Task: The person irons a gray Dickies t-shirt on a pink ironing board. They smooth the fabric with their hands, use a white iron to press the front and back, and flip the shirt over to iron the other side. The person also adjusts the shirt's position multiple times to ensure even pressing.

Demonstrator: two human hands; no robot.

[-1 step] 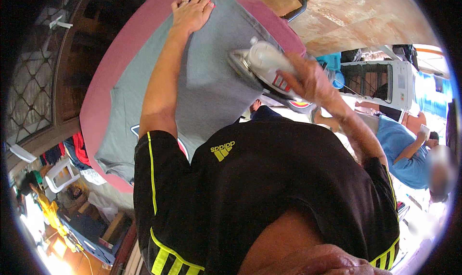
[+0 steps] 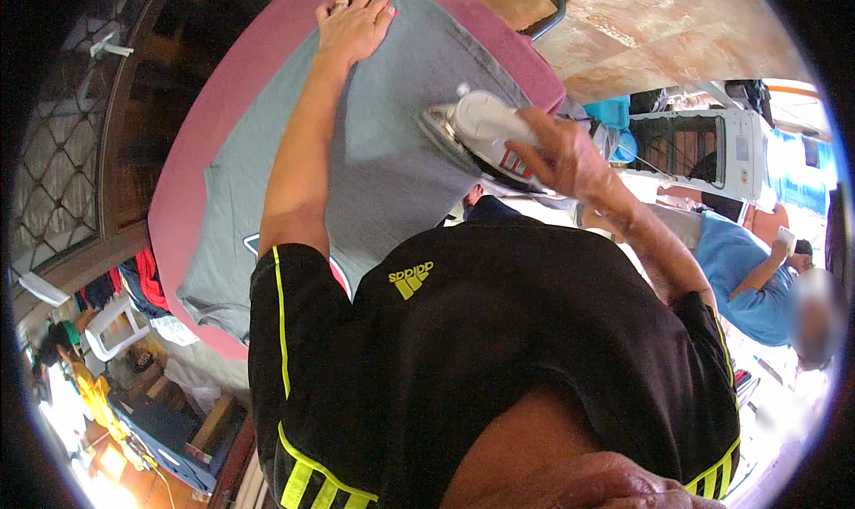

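Observation:
A grey garment (image 2: 392, 144) is spread over an ironing board with a maroon cover (image 2: 183, 184). My left hand (image 2: 354, 24) lies flat on the far part of the cloth, fingers spread, a ring on one of them. My right hand (image 2: 570, 148) is wrapped round the handle of a white and grey clothes iron (image 2: 492, 122). The iron rests on the right side of the garment, its front end pointing left. Motion blurs the iron a little, and its soleplate is mostly hidden. Part of a print on the garment shows beside my left upper arm.
A person in a blue top (image 2: 744, 277) is at the right, holding a small pale object. Behind the board's right side stands a white boxy appliance (image 2: 741, 157) near blue containers (image 2: 610, 113). At left are a grille door (image 2: 53, 144) and a white plastic chair (image 2: 116, 326).
The iron and my right hand have shifted slightly left and nearer to me. My left hand stays in place on the cloth.

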